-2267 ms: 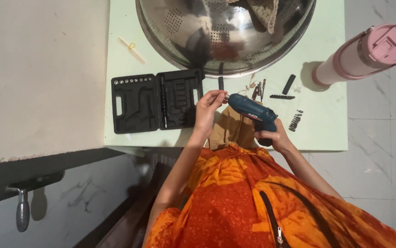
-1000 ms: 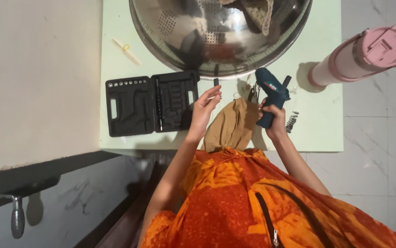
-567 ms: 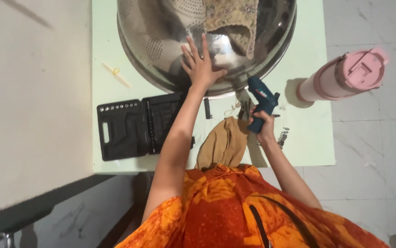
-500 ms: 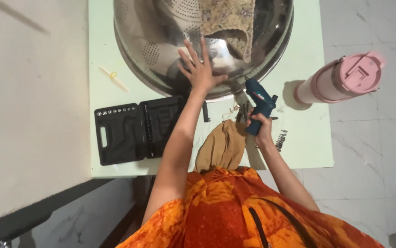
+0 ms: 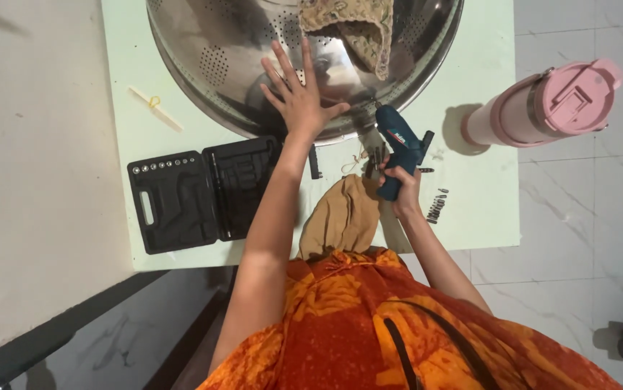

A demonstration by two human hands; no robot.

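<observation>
While my left hand lies flat with fingers spread on the steel colander at the far side of the desk, my right hand has its fingers wrapped around the blue electric screwdriver, upright just right of the open black case.

Pale green table on grey-veined marble floor — cream wall beside.

Blue-green electric screwdriver, silver perforated colander, black tool case, pink bottle.
</observation>
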